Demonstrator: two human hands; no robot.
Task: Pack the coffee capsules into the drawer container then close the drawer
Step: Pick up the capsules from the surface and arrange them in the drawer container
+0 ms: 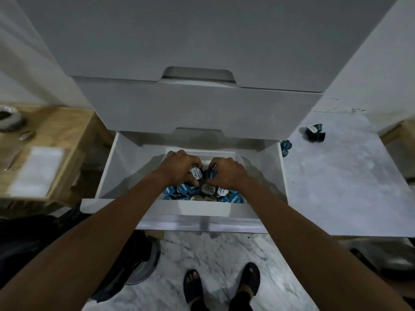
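Setting capsules into the white container [225,153] inside the open bottom drawer [105,176]: the left hand [179,169] has its grip curled round a white-lidded capsule [197,173], and the right hand [226,173] pinches a blue-lidded capsule [211,174], both just above the packed capsules [202,194]. The heap appears crowded, so a capsule released on top could roll over the wall into the drawer, or stand proud and foul the drawer above on closing. Loose capsules [314,134] lie on the counter [348,176] at right, well apart and easily forgotten.
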